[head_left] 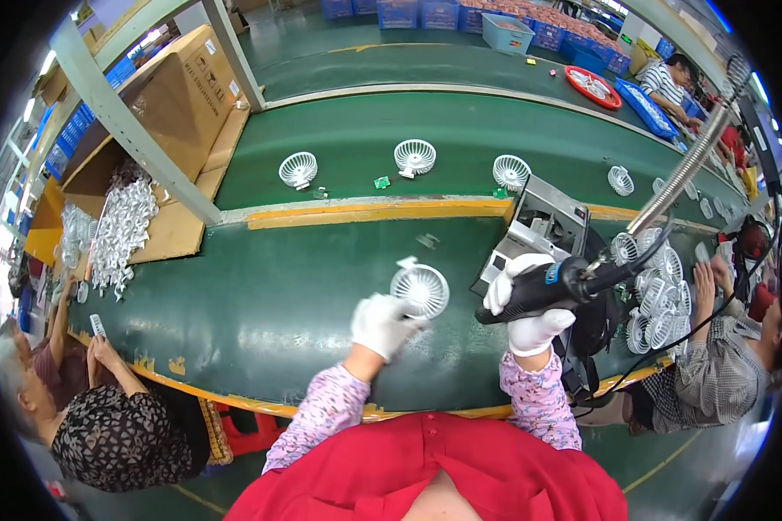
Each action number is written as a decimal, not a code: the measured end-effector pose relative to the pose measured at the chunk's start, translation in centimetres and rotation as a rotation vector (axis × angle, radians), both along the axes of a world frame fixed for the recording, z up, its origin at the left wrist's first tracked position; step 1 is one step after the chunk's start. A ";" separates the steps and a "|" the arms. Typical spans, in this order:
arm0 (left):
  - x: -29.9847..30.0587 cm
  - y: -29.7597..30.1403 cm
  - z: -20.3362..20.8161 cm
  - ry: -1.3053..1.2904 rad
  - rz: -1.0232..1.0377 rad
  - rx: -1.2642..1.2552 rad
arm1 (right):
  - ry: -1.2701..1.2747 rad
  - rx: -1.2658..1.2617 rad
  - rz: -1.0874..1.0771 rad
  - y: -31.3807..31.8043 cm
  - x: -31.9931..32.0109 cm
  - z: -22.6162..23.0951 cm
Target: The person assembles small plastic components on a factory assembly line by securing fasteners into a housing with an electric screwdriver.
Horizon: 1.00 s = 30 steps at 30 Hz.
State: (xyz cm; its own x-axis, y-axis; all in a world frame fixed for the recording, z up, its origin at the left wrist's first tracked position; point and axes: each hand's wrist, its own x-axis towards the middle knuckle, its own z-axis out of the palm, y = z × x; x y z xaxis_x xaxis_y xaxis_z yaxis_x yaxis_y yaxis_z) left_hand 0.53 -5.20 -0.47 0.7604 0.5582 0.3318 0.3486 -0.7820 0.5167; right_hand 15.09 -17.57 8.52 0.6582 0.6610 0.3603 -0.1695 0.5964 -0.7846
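Observation:
My left hand (382, 327), in a white glove, is closed on the near left side of a round white ribbed fan housing (420, 292). The housing is held over the green worktable (278, 304), with a short white tab at its upper left. My right hand (530, 304), also gloved, wraps round a black electric screwdriver (543, 288) lying almost level, its front end pointing left. A cable and a metal spring hose (682, 169) run from its rear to the upper right. Just beyond it stands a grey metal screw feeder (543, 227), partly hidden by the hand and tool.
Beyond a yellow-edged ledge, a green conveyor belt (356, 130) carries several fan housings (415, 157) and small green circuit boards (382, 182). More housings (660, 291) are piled at right. White parts (123, 226) spill from a cardboard box (182, 104) at left. Co-workers (117, 425) sit on both sides.

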 end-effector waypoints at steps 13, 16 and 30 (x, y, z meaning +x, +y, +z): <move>1.6 -4.2 0.1 -0.012 -0.079 0.052 | 0.168 0.077 0.100 2.1 0.2 -3.6; 1.6 -4.2 0.1 0.009 -0.076 0.041 | 0.188 0.018 0.158 2.2 0.3 -4.2; 1.3 -3.9 -0.5 -0.047 -0.139 -0.057 | 0.303 0.078 0.235 1.5 0.4 -2.1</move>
